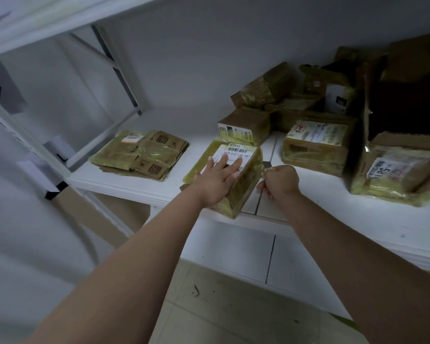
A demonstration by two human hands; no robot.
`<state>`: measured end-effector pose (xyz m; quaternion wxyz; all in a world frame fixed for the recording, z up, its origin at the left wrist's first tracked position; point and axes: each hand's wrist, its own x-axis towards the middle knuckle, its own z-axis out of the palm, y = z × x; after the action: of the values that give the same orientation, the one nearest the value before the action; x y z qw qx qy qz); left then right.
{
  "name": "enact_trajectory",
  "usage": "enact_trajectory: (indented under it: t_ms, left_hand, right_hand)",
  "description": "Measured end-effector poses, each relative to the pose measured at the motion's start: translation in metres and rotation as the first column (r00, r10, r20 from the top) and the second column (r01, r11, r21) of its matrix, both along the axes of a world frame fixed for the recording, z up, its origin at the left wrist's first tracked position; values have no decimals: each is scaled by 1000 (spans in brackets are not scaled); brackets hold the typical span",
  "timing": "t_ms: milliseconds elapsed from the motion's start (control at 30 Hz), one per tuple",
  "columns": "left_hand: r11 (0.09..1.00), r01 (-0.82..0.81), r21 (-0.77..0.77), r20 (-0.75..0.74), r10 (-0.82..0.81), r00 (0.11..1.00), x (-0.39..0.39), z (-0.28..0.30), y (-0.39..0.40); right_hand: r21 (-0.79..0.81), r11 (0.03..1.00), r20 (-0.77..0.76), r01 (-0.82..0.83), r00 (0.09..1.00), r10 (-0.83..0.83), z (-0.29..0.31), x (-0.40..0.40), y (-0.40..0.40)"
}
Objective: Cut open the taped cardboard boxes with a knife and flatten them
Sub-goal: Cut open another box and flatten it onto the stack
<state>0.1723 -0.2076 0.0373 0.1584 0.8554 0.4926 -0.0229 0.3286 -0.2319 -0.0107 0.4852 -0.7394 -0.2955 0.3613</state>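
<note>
A small taped cardboard box [243, 184] with a white barcode label lies near the front edge of the white shelf [333, 212]. My left hand [216, 180] presses flat on its top, fingers straight over the label. My right hand [279, 181] is curled into a fist right beside the box's right side, gripping a knife whose grey blade tip [266, 165] pokes out above the fist, close to the box's upper right corner. The knife's handle is hidden in the fist.
A stack of flattened boxes [140, 155] lies at the left of the shelf. Several taped boxes [315, 145] sit behind and to the right, with a large torn open carton [402, 135] at far right. A slanted shelf brace [114, 68] stands at left.
</note>
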Motion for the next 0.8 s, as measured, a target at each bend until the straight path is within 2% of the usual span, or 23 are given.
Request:
enact_trajectory:
  t_ms: [167, 267, 333, 433, 800]
  left_hand:
    - [1000, 1, 20, 3, -1, 1000, 0, -1, 2]
    - [1000, 0, 26, 9, -1, 1000, 0, -2, 3]
    - [1000, 0, 29, 10, 0, 1000, 0, -2, 2]
    - [999, -4, 46, -2, 5, 1000, 0, -2, -1]
    - [999, -29, 46, 5, 28, 1000, 3, -2, -6]
  right_hand:
    - [-64, 997, -16, -32, 999, 31, 13, 8, 6]
    - [-120, 985, -12, -121, 993, 121, 14, -1, 0]
    - [-123, 979, 23, -166, 985, 170, 9, -13, -8]
    - [-105, 983, 26, -150, 988, 153, 6, -20, -19]
    - [-145, 942, -254, -302, 932, 259, 16, -64, -80]
